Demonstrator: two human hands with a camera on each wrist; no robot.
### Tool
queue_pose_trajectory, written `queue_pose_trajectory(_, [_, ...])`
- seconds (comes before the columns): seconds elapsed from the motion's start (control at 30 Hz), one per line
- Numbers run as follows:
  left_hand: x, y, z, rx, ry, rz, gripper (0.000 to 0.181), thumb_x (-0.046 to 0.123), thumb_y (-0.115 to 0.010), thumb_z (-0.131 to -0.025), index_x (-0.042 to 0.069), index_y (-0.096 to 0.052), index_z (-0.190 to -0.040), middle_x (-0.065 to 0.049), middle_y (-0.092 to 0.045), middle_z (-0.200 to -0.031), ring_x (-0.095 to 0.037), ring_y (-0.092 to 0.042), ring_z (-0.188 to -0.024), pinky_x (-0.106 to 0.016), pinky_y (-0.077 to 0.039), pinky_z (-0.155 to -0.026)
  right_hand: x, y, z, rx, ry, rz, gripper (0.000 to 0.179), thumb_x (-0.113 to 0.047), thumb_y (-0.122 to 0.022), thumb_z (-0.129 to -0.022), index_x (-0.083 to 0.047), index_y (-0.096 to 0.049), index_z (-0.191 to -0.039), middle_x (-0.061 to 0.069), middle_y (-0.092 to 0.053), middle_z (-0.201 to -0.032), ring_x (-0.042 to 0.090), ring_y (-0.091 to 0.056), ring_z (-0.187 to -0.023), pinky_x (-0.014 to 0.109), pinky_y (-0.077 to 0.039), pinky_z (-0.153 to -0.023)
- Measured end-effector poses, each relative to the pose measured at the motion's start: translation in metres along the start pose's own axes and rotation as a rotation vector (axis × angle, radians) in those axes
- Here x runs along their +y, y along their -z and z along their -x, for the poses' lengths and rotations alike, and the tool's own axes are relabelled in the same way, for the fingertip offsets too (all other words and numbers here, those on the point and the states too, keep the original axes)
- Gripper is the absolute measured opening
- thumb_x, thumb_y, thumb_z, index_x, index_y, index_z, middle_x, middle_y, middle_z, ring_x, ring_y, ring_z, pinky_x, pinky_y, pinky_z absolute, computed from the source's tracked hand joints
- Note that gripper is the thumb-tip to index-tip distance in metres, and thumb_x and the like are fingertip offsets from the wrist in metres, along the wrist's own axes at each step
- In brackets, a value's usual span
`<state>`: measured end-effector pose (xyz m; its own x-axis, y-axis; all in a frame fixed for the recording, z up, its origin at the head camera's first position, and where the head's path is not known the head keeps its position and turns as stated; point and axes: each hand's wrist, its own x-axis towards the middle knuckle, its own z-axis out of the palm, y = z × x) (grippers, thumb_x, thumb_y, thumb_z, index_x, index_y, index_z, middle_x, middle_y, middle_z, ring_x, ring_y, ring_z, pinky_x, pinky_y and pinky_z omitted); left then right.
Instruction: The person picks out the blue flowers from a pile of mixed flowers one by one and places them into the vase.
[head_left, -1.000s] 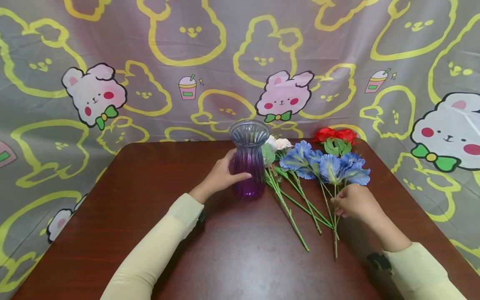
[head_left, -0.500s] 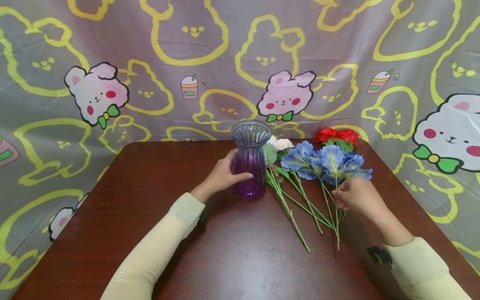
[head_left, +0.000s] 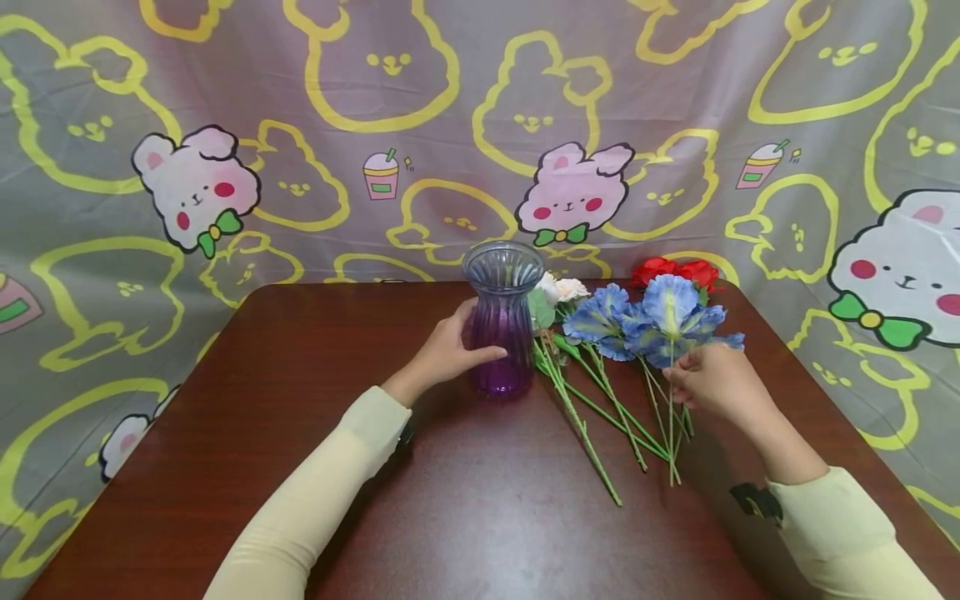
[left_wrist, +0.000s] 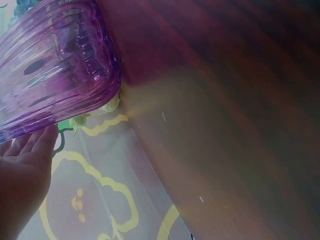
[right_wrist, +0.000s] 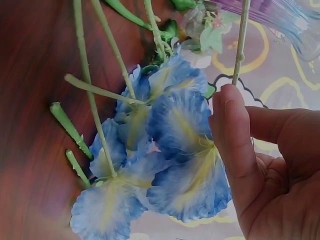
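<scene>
Head view: on the dark reddish-brown wooden worktop (head_left: 300,350), the left hand (head_left: 444,348) wraps the upright ribbed purple glass vase (head_left: 501,325), thumb across its front. To the vase's right, the right hand (head_left: 716,383) pinches a frilly blue flower (head_left: 670,304) by its thin green stem, near cream-white flowers (head_left: 567,289) and red flowers (head_left: 697,273).

Left wrist view: fingertips touch the vase's side.

Right wrist view: thumb and fingers meet at the stem.

On the tabletop (head_left: 450,508), the vase (head_left: 501,325) stands left of the flowers (head_left: 606,317) (blooms (head_left: 671,304) toward the back, stems (head_left: 580,423) toward the front), with the cloth (head_left: 427,100) hanging behind and along both sides.
</scene>
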<state>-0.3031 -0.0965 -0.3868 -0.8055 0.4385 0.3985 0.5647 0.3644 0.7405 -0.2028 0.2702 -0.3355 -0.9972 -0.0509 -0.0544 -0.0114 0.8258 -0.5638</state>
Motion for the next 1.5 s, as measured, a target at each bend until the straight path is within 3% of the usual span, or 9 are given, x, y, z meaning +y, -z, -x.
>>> queue_pose_trajectory(0.23, [0.000,0.000,0.000,-0.005,0.003,-0.007,0.084,0.028,-0.085,-0.077,0.009,-0.038,-0.144,-0.009,-0.060,-0.129,-0.017,-0.059,-0.114,-0.035,-0.047,-0.097,-0.002,0.002,-0.002,0.048,0.020,0.017,0.026,-0.019,-0.062,-0.096,0.003,-0.069,-0.085,0.004,-0.066,-0.062,0.018,-0.063,-0.058,0.033,-0.048,-0.053])
queue_pose_trajectory(0.53, [0.000,0.000,0.001,-0.006,0.014,-0.011,0.084,0.028,-0.085,-0.077,0.010,-0.038,-0.144,-0.008,-0.059,-0.129,-0.016,-0.058,-0.114,-0.034,-0.047,-0.097,-0.003,0.005,-0.004,0.117,0.041,-0.015,0.028,-0.018,-0.059,-0.098,0.007,-0.069,-0.092,0.002,-0.067,-0.063,0.015,-0.065,-0.056,0.031,-0.050,-0.050])
queue_pose_trajectory(0.8, [0.000,0.000,0.000,-0.007,0.009,0.004,0.083,0.027,-0.085,-0.077,0.010,-0.038,-0.144,-0.009,-0.060,-0.128,-0.017,-0.059,-0.113,-0.035,-0.048,-0.097,-0.003,0.007,-0.005,0.171,0.065,-0.007,0.029,-0.022,-0.059,-0.098,0.003,-0.071,-0.087,0.003,-0.068,-0.065,0.019,-0.066,-0.059,0.030,-0.044,-0.047])
queue_pose_trajectory(1.03, [0.000,0.000,0.000,-0.004,0.009,0.001,0.083,0.025,-0.085,-0.077,0.009,-0.038,-0.143,-0.009,-0.060,-0.128,-0.016,-0.059,-0.113,-0.034,-0.047,-0.096,-0.004,0.006,-0.006,0.189,0.077,-0.042,0.028,-0.019,-0.058,-0.098,0.007,-0.068,-0.094,0.010,-0.069,-0.070,0.020,-0.067,-0.062,0.029,-0.048,-0.047])
queue_pose_trajectory(1.5, [0.000,-0.001,0.000,-0.005,0.012,0.004,0.083,0.025,-0.085,-0.077,0.010,-0.038,-0.144,-0.009,-0.060,-0.129,-0.016,-0.059,-0.113,-0.033,-0.048,-0.096,-0.007,0.003,-0.013,0.199,0.120,-0.116,0.031,-0.020,-0.057,-0.099,0.009,-0.067,-0.101,0.009,-0.071,-0.073,0.023,-0.070,-0.067,0.026,-0.054,-0.053])
